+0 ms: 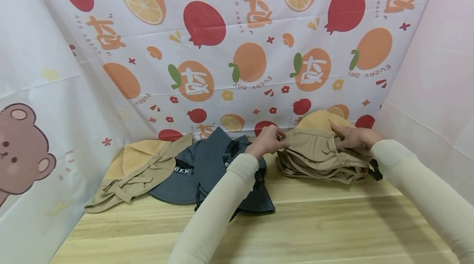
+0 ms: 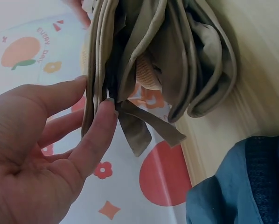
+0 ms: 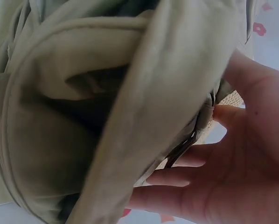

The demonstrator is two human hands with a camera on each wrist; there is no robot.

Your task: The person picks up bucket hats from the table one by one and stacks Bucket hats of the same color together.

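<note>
A stack of khaki sun hats (image 1: 314,148) with a yellow straw-like crown (image 1: 320,120) on top lies against the back curtain, right of centre. At its left edge, my left hand (image 1: 267,141) pinches the layered brims; in the left wrist view, thumb and fingers close on several khaki brim edges (image 2: 100,60), and a cloth tie (image 2: 135,130) hangs beside them. My right hand (image 1: 357,137) grips the stack's right side. In the right wrist view, that hand (image 3: 242,154) has its fingers spread behind the khaki fabric (image 3: 144,116), their tips partly hidden.
Dark blue-grey bucket hats (image 1: 212,165) overlap each other left of the stack, partly behind my left forearm. Further left lies another khaki hat with a straw crown (image 1: 138,157). A black buckle (image 1: 375,170) hangs at the stack's right. Fruit-print curtain (image 1: 222,62) backs the wooden table (image 1: 296,231).
</note>
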